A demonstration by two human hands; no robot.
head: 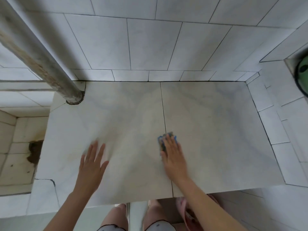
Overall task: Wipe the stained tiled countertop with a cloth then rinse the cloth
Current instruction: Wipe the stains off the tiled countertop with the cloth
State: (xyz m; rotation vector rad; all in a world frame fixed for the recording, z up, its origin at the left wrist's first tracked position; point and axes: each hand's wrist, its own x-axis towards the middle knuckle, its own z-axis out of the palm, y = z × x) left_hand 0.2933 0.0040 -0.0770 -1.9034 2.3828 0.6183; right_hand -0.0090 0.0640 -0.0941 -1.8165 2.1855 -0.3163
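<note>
Wiping seems midway | my right fingers (170,144) straight, pressing blue cloth (167,135) on tiled worktop (216,130) | left fingers (93,150) spread, holding nothing | rinsing not yet done

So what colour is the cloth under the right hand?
The cloth is blue with a dark grey-brown middle, under the right hand; head view shows it.

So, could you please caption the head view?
Right hand presses a blue cloth on the tiled countertop, left hand open alongside.
</note>
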